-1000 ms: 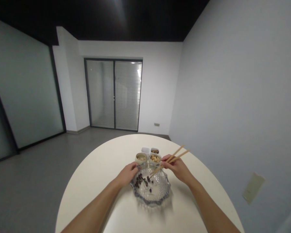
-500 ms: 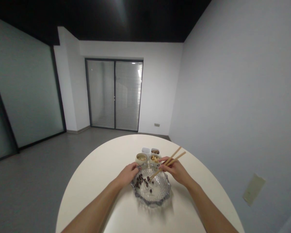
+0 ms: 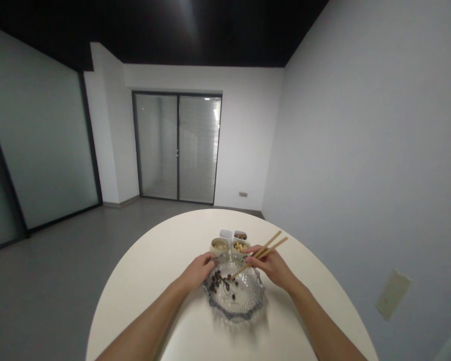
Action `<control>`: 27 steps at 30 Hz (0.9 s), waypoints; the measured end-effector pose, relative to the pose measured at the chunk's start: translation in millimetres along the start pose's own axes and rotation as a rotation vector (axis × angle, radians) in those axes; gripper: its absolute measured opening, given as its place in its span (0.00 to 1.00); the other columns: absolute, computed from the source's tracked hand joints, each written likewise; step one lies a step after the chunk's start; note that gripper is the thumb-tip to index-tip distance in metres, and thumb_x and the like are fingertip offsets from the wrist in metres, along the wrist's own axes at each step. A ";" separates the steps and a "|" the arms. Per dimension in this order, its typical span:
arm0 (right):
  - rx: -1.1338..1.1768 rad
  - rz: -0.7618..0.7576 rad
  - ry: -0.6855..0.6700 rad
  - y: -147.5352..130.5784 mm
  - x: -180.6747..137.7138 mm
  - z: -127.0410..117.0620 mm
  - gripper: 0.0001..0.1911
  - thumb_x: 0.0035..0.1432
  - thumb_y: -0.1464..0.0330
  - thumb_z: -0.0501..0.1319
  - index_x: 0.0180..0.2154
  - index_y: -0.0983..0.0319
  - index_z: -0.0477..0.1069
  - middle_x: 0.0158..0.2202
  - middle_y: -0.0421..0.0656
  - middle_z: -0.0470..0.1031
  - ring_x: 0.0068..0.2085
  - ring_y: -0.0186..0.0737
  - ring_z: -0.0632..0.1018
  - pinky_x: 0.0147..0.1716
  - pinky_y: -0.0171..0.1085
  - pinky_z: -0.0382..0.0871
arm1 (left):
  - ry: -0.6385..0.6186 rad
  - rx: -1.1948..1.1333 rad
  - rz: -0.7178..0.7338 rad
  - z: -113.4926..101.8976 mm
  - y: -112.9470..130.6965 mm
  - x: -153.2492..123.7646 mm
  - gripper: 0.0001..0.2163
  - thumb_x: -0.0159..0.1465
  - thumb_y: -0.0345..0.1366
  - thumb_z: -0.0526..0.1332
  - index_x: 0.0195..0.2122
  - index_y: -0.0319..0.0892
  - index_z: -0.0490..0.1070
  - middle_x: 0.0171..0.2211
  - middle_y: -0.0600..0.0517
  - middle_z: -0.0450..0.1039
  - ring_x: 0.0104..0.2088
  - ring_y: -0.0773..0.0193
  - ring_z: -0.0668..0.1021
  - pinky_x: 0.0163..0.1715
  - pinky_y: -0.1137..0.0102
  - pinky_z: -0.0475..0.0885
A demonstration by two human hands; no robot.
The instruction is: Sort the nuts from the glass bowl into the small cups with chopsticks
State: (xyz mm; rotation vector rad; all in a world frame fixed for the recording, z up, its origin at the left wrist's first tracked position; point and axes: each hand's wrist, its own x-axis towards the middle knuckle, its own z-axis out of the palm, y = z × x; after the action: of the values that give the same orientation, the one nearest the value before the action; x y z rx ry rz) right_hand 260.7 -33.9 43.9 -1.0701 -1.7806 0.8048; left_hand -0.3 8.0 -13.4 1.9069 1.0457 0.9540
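A scalloped clear glass bowl (image 3: 244, 307) sits on the round white table (image 3: 150, 260), with several dark beans (image 3: 218, 282) on its left side. My left hand (image 3: 198, 269) grips the bowl's far left rim, fingers curled over the edge. My right hand (image 3: 270, 264) is closed on a pair of wooden chopsticks (image 3: 259, 254); their tips reach down into the bowl near the dark beans. Whether a bean sits between the tips is too small to tell.
Several small white cups stand just beyond the bowl: one with pale nuts (image 3: 218, 245), one with yellowish nuts (image 3: 241, 246), one with brown pieces (image 3: 240, 235), and one that looks empty (image 3: 226, 233). A grey wall runs close along the right.
My right hand and the chopsticks have shifted slightly left and lower, with the tips reaching a little further into the bowl. My left hand stays on the rim.
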 end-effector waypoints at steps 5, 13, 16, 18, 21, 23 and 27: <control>-0.043 -0.019 0.007 5.0 0.3 0.3 0.16 0.54 0.58 0.67 0.41 0.61 0.79 0.33 0.44 0.80 0.34 0.43 0.79 0.33 0.37 0.72 | 0.001 0.019 0.007 -0.5 1.9 -0.4 0.12 0.58 0.37 0.52 0.37 0.40 0.72 0.37 0.51 0.75 0.40 0.58 0.73 0.42 0.68 0.65; -0.018 -0.030 -0.001 6.6 0.6 3.9 0.14 0.54 0.58 0.68 0.37 0.61 0.79 0.32 0.44 0.80 0.34 0.43 0.79 0.34 0.37 0.71 | 0.003 0.018 -0.010 -0.1 2.4 -0.4 0.11 0.58 0.37 0.52 0.35 0.39 0.71 0.35 0.51 0.74 0.38 0.59 0.73 0.40 0.68 0.65; -0.043 -0.033 0.002 4.0 0.6 5.6 0.13 0.54 0.58 0.67 0.36 0.61 0.79 0.31 0.44 0.80 0.34 0.43 0.78 0.33 0.37 0.71 | 0.005 0.017 -0.014 -0.3 4.1 -1.0 0.11 0.58 0.37 0.52 0.35 0.39 0.71 0.35 0.51 0.74 0.38 0.59 0.73 0.40 0.68 0.65; -0.062 -0.031 0.007 1.9 0.4 6.5 0.13 0.54 0.58 0.67 0.35 0.61 0.79 0.31 0.44 0.80 0.33 0.43 0.78 0.33 0.37 0.71 | 0.002 0.016 -0.009 -0.3 5.0 -1.2 0.11 0.58 0.37 0.52 0.35 0.39 0.71 0.35 0.51 0.74 0.38 0.59 0.73 0.40 0.68 0.65; -0.068 -0.032 0.014 -0.7 0.2 7.8 0.13 0.54 0.58 0.67 0.36 0.61 0.79 0.32 0.44 0.81 0.34 0.44 0.79 0.35 0.38 0.71 | -0.003 0.014 -0.011 0.1 4.8 -0.9 0.11 0.58 0.38 0.52 0.35 0.39 0.71 0.35 0.51 0.74 0.38 0.59 0.73 0.40 0.68 0.65; -0.070 -0.041 0.013 -1.7 0.0 8.7 0.13 0.54 0.58 0.67 0.35 0.61 0.79 0.32 0.45 0.81 0.35 0.45 0.79 0.36 0.39 0.72 | -0.004 0.005 -0.008 0.5 3.9 -0.4 0.12 0.58 0.37 0.52 0.36 0.39 0.72 0.35 0.51 0.74 0.38 0.59 0.73 0.41 0.68 0.65; -0.072 -0.044 0.008 -1.1 -0.4 10.0 0.13 0.54 0.58 0.67 0.35 0.62 0.79 0.31 0.45 0.81 0.35 0.45 0.79 0.35 0.39 0.72 | -0.003 -0.004 0.001 0.5 2.2 0.4 0.12 0.57 0.36 0.52 0.37 0.39 0.72 0.37 0.51 0.75 0.39 0.59 0.73 0.42 0.69 0.65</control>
State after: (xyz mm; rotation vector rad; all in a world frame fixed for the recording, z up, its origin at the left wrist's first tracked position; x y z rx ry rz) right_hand 251.3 -35.5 40.7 -1.0753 -1.8316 0.7136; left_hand 1.0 7.4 -11.6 1.9054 1.0398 0.9526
